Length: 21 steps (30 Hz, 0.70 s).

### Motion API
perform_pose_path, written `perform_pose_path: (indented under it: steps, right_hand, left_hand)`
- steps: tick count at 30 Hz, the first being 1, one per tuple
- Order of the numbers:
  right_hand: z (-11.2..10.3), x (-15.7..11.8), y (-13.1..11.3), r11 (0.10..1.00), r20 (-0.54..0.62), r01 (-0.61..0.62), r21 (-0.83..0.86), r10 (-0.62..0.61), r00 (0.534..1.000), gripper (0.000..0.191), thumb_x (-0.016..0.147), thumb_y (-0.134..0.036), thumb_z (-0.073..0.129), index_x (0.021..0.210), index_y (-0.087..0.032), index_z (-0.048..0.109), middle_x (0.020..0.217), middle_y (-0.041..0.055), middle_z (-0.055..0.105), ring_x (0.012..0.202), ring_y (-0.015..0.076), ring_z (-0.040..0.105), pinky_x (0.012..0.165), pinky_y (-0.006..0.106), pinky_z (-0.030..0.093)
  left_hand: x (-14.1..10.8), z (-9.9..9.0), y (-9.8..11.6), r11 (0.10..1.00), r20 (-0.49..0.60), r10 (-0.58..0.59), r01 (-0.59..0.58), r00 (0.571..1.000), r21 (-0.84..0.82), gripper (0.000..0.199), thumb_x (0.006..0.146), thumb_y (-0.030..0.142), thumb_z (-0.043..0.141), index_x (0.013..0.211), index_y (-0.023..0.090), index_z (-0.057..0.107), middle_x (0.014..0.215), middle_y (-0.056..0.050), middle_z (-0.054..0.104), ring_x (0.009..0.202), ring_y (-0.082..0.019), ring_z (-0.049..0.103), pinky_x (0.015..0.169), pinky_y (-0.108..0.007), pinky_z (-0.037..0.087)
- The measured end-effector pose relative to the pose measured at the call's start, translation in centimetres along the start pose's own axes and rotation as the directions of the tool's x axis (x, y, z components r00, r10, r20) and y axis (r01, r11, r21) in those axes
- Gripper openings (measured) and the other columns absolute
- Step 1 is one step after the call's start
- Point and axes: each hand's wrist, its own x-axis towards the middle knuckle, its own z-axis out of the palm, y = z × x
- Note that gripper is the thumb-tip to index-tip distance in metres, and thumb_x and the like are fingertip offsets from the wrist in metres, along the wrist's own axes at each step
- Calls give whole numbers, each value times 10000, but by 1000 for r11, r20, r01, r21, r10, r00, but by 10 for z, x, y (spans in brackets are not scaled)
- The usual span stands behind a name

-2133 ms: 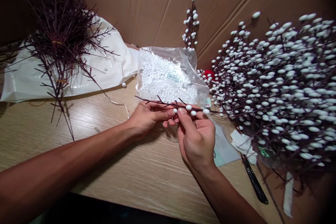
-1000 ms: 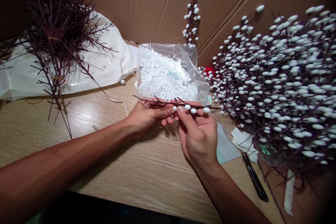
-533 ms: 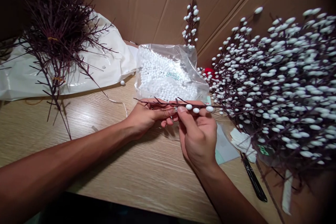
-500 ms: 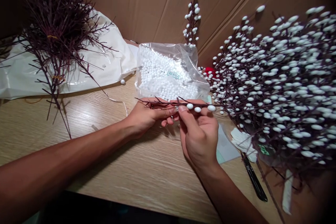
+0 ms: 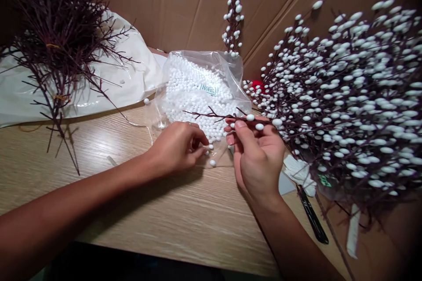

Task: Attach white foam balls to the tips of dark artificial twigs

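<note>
My right hand (image 5: 259, 156) pinches a dark brown branching twig (image 5: 214, 115) between thumb and fingers. The twig lies almost level, bare forks pointing left and a few white oval berries (image 5: 259, 127) near the thumb. Lower and to the left, my left hand (image 5: 180, 147) has thumb and index finger closed together at the mouth of a clear plastic bag (image 5: 242, 70). A small white foam berry (image 5: 211, 146) sits at those fingertips. Just below them lies another loose white berry (image 5: 212, 163). Behind both hands, the bag is full of white foam berries (image 5: 191, 83).
On the right spreads a large bunch of berried twigs (image 5: 346, 96). A black-handled tool (image 5: 312, 217) and crumpled white tissue (image 5: 300, 173) lie before it. At left, bare twigs (image 5: 62, 22) rest on a white plastic bag (image 5: 132, 66). Brown cardboard (image 5: 184, 4) stands behind.
My left hand has left the twig and moved down to the bag's mouth. My right hand keeps hold of the twig, now slightly higher and further right. The whole view has shifted a little.
</note>
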Motion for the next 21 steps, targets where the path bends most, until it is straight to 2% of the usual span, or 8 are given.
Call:
perform_pose_path:
  steps: [3, 8, 12, 16, 21]
  right_hand:
    - [-1, 0, 3, 999, 2, -10, -43, 10, 1000, 140, 846, -244, 756, 913, -210, 637, 900, 37, 738, 753, 153, 670, 565, 259, 473]
    - [-2, 0, 9, 999, 29, -17, -34, 18, 999, 155, 852, -268, 761, 926, -200, 642, 909, 40, 749, 756, 148, 679, 581, 257, 482]
    - [-3, 2, 11, 999, 8, -16, -32, 16, 1000, 166, 869, -289, 755, 938, -192, 640, 875, 24, 747, 719, 131, 668, 635, 266, 509]
    - [-3, 5, 11, 999, -8, -49, 3, 49, 999, 185, 837, -278, 776, 896, -177, 632, 808, 14, 734, 697, 130, 667, 667, 278, 523]
    - [-3, 5, 7, 992, 25, -115, 42, 114, 993, 196, 812, -285, 793, 882, -157, 662, 798, 31, 742, 695, 137, 671, 661, 283, 533]
  left_hand:
    - [-2, 3, -3, 985, 93, 58, -72, 994, 154, 219, 826, 154, 654, 946, 167, 837, 802, -90, 729, 623, -182, 578, 611, -316, 369]
    - [-4, 4, -9, 946, 114, 113, -142, 987, 292, 295, 896, 200, 597, 1084, 237, 821, 899, -90, 745, 674, -194, 598, 624, -318, 346]
    - [-6, 5, -9, 905, 213, 152, -223, 965, 362, 312, 939, 195, 547, 1078, 263, 818, 853, -81, 735, 687, -198, 626, 623, -311, 345]
    - [-6, 4, -8, 921, 172, 119, -174, 978, 349, 309, 1000, 261, 492, 1041, 199, 792, 900, -97, 751, 746, -208, 656, 668, -311, 391]
    - [-4, 3, -8, 945, 113, 60, -93, 992, 312, 273, 955, 207, 533, 1062, 191, 784, 918, -99, 757, 715, -191, 629, 660, -306, 386]
